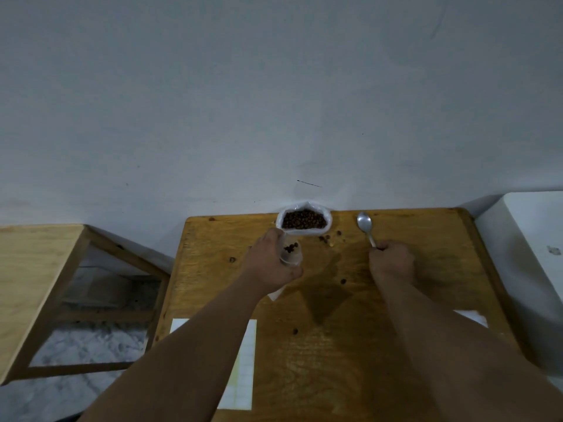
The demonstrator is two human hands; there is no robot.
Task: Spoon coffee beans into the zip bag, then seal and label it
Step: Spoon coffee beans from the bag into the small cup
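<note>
A white plastic bag of coffee beans stands open at the far edge of the wooden table, against the wall. My left hand holds a small clear zip bag upright just in front of it, with a few beans inside. My right hand grips the handle of a metal spoon, whose empty bowl points toward the wall, to the right of the bean bag.
Several loose beans lie scattered on the table near the bean bag and further forward. A white sheet of labels lies under my left forearm. A second wooden table stands at the left, a white surface at the right.
</note>
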